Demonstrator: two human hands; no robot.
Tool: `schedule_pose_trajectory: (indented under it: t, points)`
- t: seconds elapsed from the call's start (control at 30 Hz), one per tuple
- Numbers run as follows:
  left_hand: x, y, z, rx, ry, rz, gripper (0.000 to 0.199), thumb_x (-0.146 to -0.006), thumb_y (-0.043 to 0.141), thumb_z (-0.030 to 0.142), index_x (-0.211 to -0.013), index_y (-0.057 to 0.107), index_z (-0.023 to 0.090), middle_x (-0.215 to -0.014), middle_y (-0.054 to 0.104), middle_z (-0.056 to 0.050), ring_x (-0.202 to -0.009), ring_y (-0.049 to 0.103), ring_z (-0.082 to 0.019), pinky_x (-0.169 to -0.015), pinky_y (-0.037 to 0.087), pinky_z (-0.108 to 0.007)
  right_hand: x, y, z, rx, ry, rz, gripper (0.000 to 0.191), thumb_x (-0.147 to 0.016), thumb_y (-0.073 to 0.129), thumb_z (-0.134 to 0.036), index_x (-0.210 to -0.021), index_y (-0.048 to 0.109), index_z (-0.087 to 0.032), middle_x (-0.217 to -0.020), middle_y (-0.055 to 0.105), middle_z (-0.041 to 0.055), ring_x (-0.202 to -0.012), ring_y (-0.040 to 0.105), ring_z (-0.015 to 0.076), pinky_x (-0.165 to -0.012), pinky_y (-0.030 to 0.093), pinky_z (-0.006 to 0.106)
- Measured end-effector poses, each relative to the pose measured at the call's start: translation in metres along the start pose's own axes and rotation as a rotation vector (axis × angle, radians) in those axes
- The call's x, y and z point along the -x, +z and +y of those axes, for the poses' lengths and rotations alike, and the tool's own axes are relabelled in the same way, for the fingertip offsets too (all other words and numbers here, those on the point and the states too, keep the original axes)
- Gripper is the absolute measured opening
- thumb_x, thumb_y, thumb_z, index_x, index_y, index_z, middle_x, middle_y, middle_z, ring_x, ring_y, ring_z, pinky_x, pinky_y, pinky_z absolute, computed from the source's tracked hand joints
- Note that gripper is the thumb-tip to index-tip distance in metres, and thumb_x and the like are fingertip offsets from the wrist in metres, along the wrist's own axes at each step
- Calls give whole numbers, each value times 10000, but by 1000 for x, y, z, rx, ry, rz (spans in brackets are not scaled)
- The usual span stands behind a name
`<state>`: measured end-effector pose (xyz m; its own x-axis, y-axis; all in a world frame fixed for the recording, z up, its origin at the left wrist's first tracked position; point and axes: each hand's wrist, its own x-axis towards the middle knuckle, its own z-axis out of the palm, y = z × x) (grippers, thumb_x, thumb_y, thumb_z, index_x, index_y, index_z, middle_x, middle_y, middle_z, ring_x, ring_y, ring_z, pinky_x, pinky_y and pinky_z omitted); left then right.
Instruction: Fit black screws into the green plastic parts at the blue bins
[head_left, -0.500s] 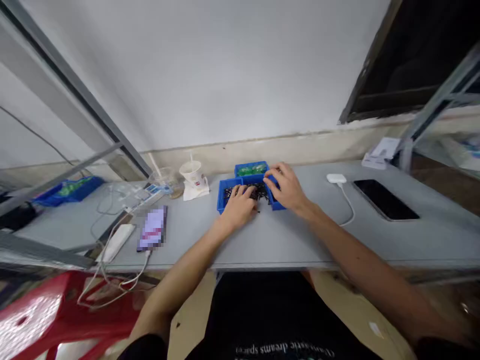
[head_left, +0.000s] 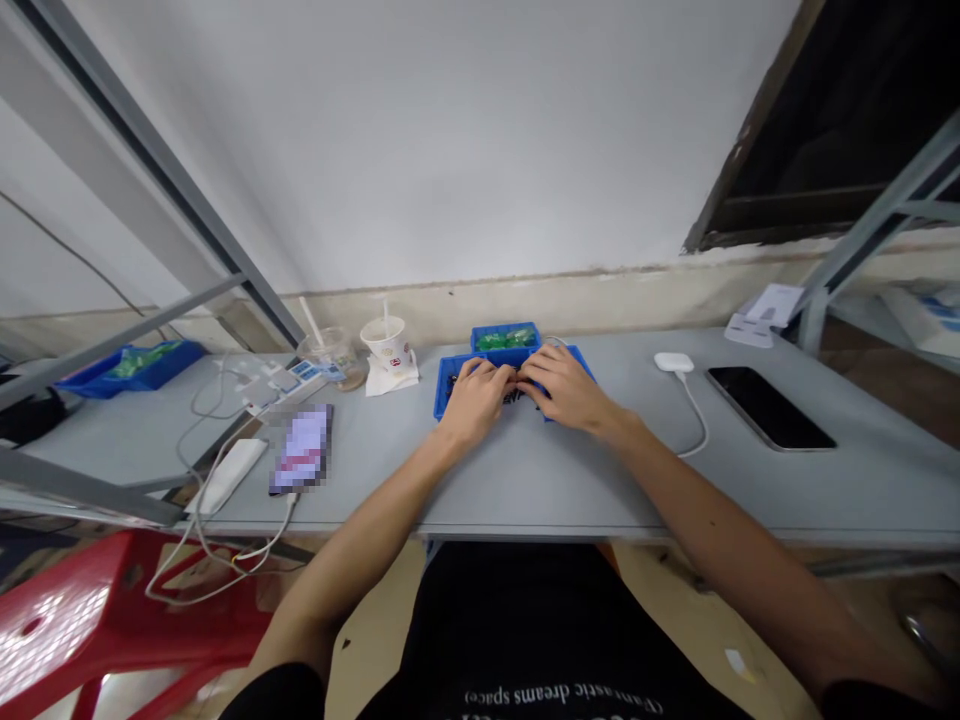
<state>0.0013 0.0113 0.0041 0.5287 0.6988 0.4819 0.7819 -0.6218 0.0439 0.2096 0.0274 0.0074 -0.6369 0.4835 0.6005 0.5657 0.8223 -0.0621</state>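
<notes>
My left hand (head_left: 474,402) and my right hand (head_left: 564,386) meet at the fingertips over the blue bins. The fingers of both are bent and pinched together; whatever is between them is too small and hidden to name. Small black parts (head_left: 514,397) show below the fingertips. A blue bin (head_left: 441,402) is partly covered by my left hand, with dark pieces inside. To the right, another blue bin (head_left: 583,362) lies mostly behind my right hand. Behind them, a smaller blue bin (head_left: 475,346) holds green pieces (head_left: 507,340).
Left of the bins are a paper cup (head_left: 388,345) with a straw, a clear plastic cup (head_left: 334,358), a power strip (head_left: 274,388) and a phone (head_left: 302,450) on a cable. Rightward lie a white charger (head_left: 673,362) and a black phone (head_left: 771,408). A red stool (head_left: 82,620) stands lower left.
My right hand has moved left from the right bin until its fingertips meet those of my left hand. My left fingers, spread in the black parts before, are now drawn together.
</notes>
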Motion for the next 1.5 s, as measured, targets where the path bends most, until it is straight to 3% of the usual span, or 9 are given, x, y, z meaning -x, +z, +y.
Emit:
schedule_pose_trajectory:
  t: [0.2, 0.37, 0.5, 0.67, 0.87, 1.23, 1.5]
  points:
    - [2, -3, 0, 85, -40, 132, 206, -1102, 508, 300, -1109, 696, 217, -1061, 781, -34, -1011, 663, -202, -1078, 403, -382, -1, 1, 1, -10, 32, 55, 212, -1067, 515, -269, -1014, 708, -200, -979, 743, 84, -989, 576, 272, -898, 429, 428]
    - [2, -2, -1, 86, -14, 146, 247, -1098, 511, 295, -1064, 740, 209, -1048, 796, -42, -1016, 664, -214, -1065, 414, -397, -2, 0, 2, -32, 45, 85, 191, -1060, 533, -284, -999, 702, -219, -976, 756, 78, -989, 589, 282, -922, 437, 438]
    - [2, -4, 0, 78, -27, 164, 251, -1088, 526, 302, -1037, 756, 214, -1014, 792, -49, -994, 665, -221, -1045, 429, -407, -2, 0, 0, -75, 77, 113, 159, -1043, 567, -305, -1132, 665, -217, -1067, 740, 97, -1005, 597, 286, -913, 449, 434]
    - [2, -4, 2, 90, -9, 153, 263, -1091, 514, 303, -1044, 757, 216, -985, 789, -47, -982, 665, -218, -1053, 429, -414, -3, -1, 1, -74, 63, 86, 163, -1055, 519, -274, -991, 660, -224, -993, 723, 93, -981, 584, 284, -919, 441, 436]
    - [3, -2, 0, 76, -22, 167, 260, -1089, 516, 296, -1059, 761, 216, -1009, 794, -50, -986, 670, -222, -1052, 429, -424, -2, -2, 2, -95, 48, 53, 136, -1048, 561, -310, -1079, 656, -218, -1078, 736, 97, -1041, 591, 284, -941, 435, 431]
    - [1, -5, 2, 74, -42, 136, 296, -1098, 490, 317, -1063, 770, 226, -1014, 785, -52, -994, 659, -220, -1050, 425, -410, -3, -3, -2, -59, 78, 6, 129, -1051, 518, -266, -1030, 639, -223, -1025, 718, 101, -998, 586, 285, -899, 426, 428]
    - [2, -1, 0, 54, -83, 62, 228, -1051, 586, 344, -1102, 777, 230, -1126, 753, -62, -1100, 609, -253, -1097, 405, -459, -3, 2, 4, 9, 199, 104, 180, -1067, 453, -264, -994, 613, -230, -1012, 718, 97, -1002, 586, 292, -897, 401, 427]
